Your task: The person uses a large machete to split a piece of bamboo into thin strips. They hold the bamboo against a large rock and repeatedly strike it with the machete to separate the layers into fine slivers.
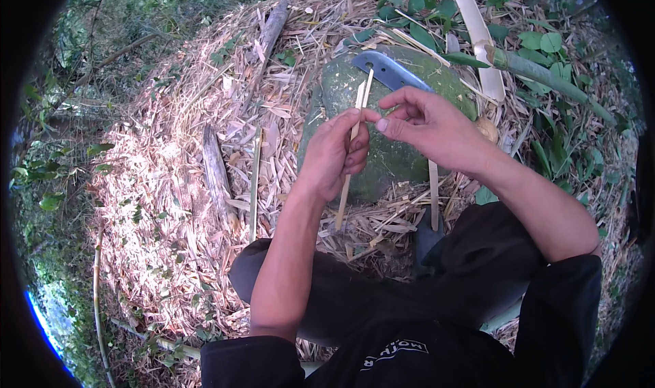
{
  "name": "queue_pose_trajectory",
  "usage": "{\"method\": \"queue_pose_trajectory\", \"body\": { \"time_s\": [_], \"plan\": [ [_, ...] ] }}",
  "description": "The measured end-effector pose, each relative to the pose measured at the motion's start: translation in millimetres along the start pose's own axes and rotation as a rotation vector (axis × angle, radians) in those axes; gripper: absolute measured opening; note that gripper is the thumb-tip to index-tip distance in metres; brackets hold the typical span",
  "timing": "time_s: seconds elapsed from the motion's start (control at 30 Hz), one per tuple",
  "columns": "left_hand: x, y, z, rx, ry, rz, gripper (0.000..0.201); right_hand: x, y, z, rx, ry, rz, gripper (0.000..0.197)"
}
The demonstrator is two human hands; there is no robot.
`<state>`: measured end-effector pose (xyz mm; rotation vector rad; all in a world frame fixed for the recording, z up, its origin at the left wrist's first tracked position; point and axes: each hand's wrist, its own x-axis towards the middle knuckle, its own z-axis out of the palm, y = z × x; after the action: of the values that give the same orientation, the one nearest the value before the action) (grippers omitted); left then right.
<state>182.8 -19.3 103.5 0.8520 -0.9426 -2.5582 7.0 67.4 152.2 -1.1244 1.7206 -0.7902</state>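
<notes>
My left hand [339,149] is closed around thin, pale split bamboo strips [360,100]. Their upper ends fork apart above my fingers, and the lower end slants down toward my knees. Close by on the right, my right hand [426,125] is half curled, its thumb and fingers apart with nothing visible between them. Its thumb tip comes near the left thumb. A broad metal blade [390,73] with round holes lies on the mossy green stone [382,159], just beyond my hands. Part of the blade is hidden behind my right hand.
Another flat strip [434,197] stands below my right wrist, near a dark shoe [428,241]. Weathered wood pieces [217,166] and a long bamboo sliver [256,183] lie to the left among shavings and dry leaves. A green bamboo pole [552,82] and pale split bamboo [477,36] lie at the far right.
</notes>
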Motion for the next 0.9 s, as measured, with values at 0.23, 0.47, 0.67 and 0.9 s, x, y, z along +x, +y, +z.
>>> {"method": "queue_pose_trajectory", "body": {
  "time_s": [0.23,0.47,0.67,0.9],
  "plan": [
    [0,-19,-3,0.149,0.187,-0.028,0.044,7,36,-72,-0.544,0.043,-0.101,0.053],
    [-27,-36,-21,0.177,0.288,-0.174,0.046,-14,152,-60,-0.976,0.24,0.027,0.081],
    [-40,-81,-31,0.069,0.433,-0.282,0.037,-9,170,-59,-0.933,0.241,-0.032,0.073],
    [-29,-84,-17,0.064,0.453,-0.229,0.036,-7,180,-55,-0.798,0.301,0.048,0.069]
  ]
}}
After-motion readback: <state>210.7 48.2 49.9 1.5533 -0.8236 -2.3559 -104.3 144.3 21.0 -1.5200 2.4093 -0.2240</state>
